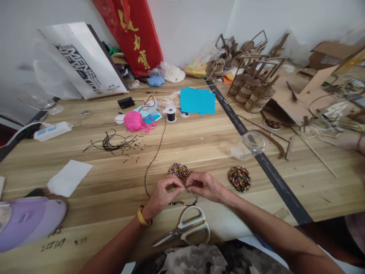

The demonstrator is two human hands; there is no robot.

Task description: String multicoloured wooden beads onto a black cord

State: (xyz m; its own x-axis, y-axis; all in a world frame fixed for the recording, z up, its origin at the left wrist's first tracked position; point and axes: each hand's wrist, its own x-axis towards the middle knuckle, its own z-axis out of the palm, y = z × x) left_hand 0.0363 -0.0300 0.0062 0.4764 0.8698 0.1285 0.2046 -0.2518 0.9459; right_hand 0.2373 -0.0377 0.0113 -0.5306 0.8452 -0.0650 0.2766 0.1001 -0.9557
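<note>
My left hand (162,195), with a yellow band at the wrist, pinches a thin black cord (156,154) between thumb and fingertips. Right against it, my right hand (207,186) is closed in a pinch on the same cord. Below the fingers hangs a short row of coloured beads (177,203) strung on the cord. The cord runs back in a curve to a spool of black cord (171,114). Just beyond my fingertips lies a pile of coloured beads (179,171), partly covered by my hands. Scissors with pale handles (196,225) lie in front of me, blades partly open.
A coil of beads (240,179) lies to the right, near a clear plastic container (251,144). Cut black cords (114,141), pink yarn (133,121) and blue paper (197,101) are farther back. A purple appliance (34,220) stands at left. Another person's hand (352,140) is far right.
</note>
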